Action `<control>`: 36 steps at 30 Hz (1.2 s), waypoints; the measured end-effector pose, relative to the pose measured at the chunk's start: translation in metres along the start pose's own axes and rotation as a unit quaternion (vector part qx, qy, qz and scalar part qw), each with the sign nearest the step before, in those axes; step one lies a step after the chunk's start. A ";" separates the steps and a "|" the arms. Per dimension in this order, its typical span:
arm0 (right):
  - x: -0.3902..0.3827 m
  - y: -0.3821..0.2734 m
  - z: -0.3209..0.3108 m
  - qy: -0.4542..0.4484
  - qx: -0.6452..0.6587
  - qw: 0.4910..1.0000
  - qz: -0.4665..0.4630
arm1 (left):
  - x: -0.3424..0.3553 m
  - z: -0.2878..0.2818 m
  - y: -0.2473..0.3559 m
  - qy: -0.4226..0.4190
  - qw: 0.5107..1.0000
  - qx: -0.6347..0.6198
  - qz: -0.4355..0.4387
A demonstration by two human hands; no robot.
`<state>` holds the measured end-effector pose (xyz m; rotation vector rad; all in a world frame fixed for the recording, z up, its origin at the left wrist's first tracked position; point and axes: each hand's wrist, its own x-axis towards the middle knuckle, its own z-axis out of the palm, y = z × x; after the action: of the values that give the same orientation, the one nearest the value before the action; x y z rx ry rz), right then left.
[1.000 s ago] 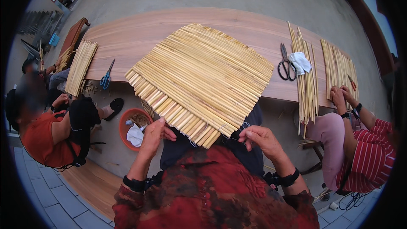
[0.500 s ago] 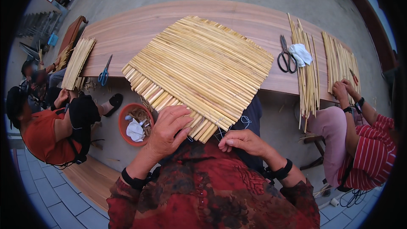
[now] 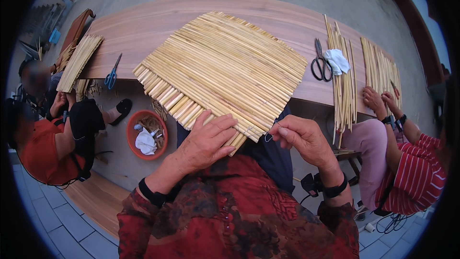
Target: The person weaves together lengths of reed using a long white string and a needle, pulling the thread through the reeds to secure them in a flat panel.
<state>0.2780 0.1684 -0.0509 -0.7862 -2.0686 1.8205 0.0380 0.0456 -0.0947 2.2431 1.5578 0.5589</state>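
A large mat of straight pale-yellow stalks (image 3: 220,62) leans from the table's near edge toward my lap. Along its lower left side, a row of stalk ends sticks out beneath the top stalks. My left hand (image 3: 203,141) lies on the mat's near edge, fingers stretched out over the stalks. At the near right corner, my right hand (image 3: 303,138) has thumb and forefinger pinched on a thin cord (image 3: 268,137) that loops by the stalk ends. Thin stitches of cord cross the stalks close to that corner.
On the wooden table (image 3: 158,19) lie blue-handled scissors (image 3: 112,72), black scissors (image 3: 321,62), a white cloth (image 3: 337,61) and loose stalks (image 3: 345,98). An orange basin (image 3: 129,136) of scraps stands below. Co-workers sit at both sides, with stalk mats before them.
My right hand has risen and moved right, drawing the cord beside the corner. My left hand has shifted right and up, its fingers now flatter over the stalks.
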 end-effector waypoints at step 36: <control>0.037 0.011 -0.031 0.230 -0.262 0.936 -0.039 | -0.006 0.031 -0.005 0.127 0.982 0.137 0.029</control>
<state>0.2672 0.2153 -0.0618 -1.1112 -2.2186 0.9107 0.0476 0.0397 -0.1242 2.5081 1.7926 0.7084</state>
